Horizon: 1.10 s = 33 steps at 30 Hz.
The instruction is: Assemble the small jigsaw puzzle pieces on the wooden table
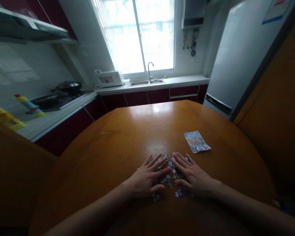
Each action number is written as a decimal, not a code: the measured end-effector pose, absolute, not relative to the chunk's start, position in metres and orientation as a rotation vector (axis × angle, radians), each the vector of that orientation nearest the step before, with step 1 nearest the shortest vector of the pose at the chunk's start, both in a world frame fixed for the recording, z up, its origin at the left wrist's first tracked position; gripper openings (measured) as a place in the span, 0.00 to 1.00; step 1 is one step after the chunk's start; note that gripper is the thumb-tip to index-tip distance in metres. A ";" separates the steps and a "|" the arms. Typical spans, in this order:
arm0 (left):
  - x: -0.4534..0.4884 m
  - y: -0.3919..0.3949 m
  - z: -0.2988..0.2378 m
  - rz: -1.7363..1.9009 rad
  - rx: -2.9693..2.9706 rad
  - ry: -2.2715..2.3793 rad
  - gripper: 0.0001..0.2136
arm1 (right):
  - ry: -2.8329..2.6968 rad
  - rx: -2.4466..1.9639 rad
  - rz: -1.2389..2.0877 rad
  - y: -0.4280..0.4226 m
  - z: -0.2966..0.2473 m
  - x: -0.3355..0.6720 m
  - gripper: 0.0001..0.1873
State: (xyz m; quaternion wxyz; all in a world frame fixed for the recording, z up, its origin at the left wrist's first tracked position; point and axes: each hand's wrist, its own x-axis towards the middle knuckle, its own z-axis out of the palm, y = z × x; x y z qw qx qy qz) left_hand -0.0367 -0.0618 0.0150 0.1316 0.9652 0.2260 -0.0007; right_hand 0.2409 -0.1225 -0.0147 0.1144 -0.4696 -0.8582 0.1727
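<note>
Small jigsaw puzzle pieces lie loose in a heap on the wooden table. My left hand rests palm down over the left side of the heap, its fingers spread. On the right side my right hand lies flat as well, fingers stretched forward over more pieces. A strip of pieces shows between the two hands, and some stick out near both thumbs. Those under the palms are hidden. Beyond my right hand lies a printed picture sheet with slightly curled edges.
Past the table runs a counter with a sink, a faucet and a white microwave. To the left are a wok on the stove and yellow bottles. A refrigerator stands on the right.
</note>
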 end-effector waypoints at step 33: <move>-0.069 -0.018 0.018 0.290 2.709 0.865 0.25 | -2.346 -1.454 0.483 -0.101 -0.016 0.246 0.35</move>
